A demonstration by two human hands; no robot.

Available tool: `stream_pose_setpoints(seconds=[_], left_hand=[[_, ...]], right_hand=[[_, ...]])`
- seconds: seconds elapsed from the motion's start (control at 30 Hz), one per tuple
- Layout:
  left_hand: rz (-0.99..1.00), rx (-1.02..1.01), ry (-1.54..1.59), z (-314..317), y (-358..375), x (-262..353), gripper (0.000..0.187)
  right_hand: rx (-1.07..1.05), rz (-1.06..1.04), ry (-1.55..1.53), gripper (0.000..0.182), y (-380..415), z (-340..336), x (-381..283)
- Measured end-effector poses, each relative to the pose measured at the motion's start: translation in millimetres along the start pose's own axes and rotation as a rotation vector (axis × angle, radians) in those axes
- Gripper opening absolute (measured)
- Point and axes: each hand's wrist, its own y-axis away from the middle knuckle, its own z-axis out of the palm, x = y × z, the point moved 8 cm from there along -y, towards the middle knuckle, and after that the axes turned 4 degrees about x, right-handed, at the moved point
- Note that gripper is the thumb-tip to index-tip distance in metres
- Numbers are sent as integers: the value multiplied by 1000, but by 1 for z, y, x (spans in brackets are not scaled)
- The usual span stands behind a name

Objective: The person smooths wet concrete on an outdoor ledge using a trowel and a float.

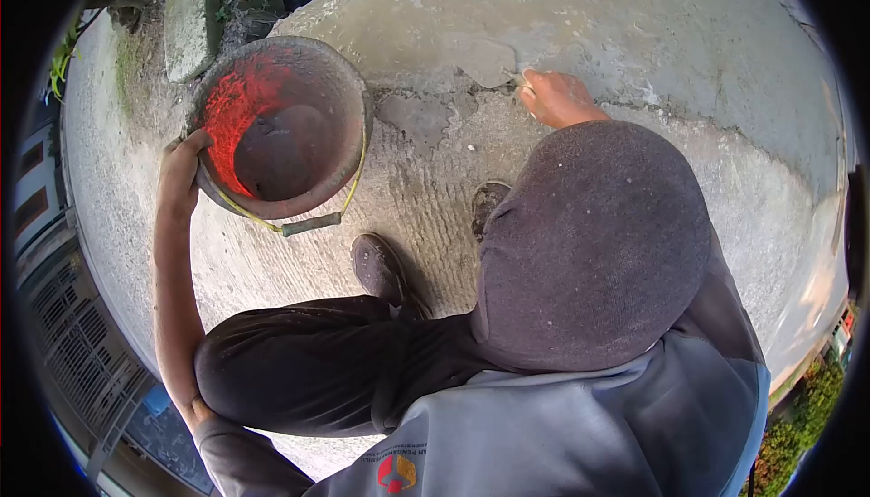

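My left hand (184, 164) grips the left rim of a cement-smeared bucket (356, 109), with the fingers hooked over its edge. The bucket's inside glows red on one side, and grey residue covers the bottom. Its yellow wire handle with a dark grip (311, 224) hangs down on the near side. My right hand (557, 98) is closed around the handle of a trowel. The flat trowel blade (489, 63) rests on smooth wet-looking mortar (589, 21), close to its ragged border with the rough concrete. A thin patch of wet mortar (419, 120) lies between bucket and trowel.
Grooved concrete (426, 189) spreads under my shoes (379, 266). A concrete block (191, 17) stands behind the bucket, beside a dark gap. A grey cap (594, 243) hides much of the ground at centre right. A building with a metal gate (77, 334) is at far left.
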Motion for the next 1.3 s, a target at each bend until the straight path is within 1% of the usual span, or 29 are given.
stream_pose_setpoints(seconds=[0.07, 0.1, 0.17, 0.27, 0.37, 0.4, 0.5, 0.57, 0.63, 0.7, 0.83, 0.87, 0.9, 0.93, 0.97, 1.03, 1.07, 1.17, 1.3], left_hand=[[23, 9, 14, 7, 4, -2, 19], [24, 17, -3, -10, 2, 2, 18], [43, 15, 13, -5, -4, -4, 18], [59, 3, 65, 4, 1, 1, 17], [62, -6, 48, 4, -3, 1, 17], [44, -5, -20, 0, -3, 1, 17], [55, 10, 23, 0, -1, 3, 16], [62, -13, 42, 4, 0, 5, 14], [55, 1, 42, -4, -2, 0, 12], [44, 34, 27, -10, -11, -9, 11], [35, 5, 41, -1, -2, 1, 9], [50, 30, 51, -1, -1, 2, 4], [68, 57, 61, 0, -1, 3, 5], [85, 79, 73, 1, -2, 5, 10], [81, 60, 63, 1, -3, 4, 10], [73, 25, 45, -1, -4, 4, 10], [70, 30, 48, -3, -4, 6, 7], [51, 29, 63, 1, 0, 5, 4], [60, 29, 85, 4, 5, 10, 5]], right_hand=[[-38, 54, 49, 30, 13, -4, 18], [-14, 31, 32, 29, 15, -10, 3], [55, -1, 47, 27, 17, -20, 4], [136, -200, 166, 25, 1, -6, -17], [276, -164, 62, 25, -35, -31, -24], [297, -142, 41, 26, -46, -38, -25], [348, -60, 14, 29, -78, -69, -11], [330, -5, 19, 32, -94, -73, 5], [325, 125, -19, 34, -100, -80, 36], [330, 228, -58, 35, -99, -87, 71], [377, 372, -74, 36, -84, -114, 136], [392, 404, -71, 36, -82, -120, 145], [387, 374, -53, 37, -81, -125, 143], [381, 347, -31, 37, -77, -127, 142], [369, 321, -6, 38, -73, -129, 142], [330, 338, 10, 39, -69, -130, 163], [317, 343, 16, 39, -68, -134, 174], [416, 389, -1, 38, -77, -141, 231], [373, 521, -132, 42, -94, -158, 267]])
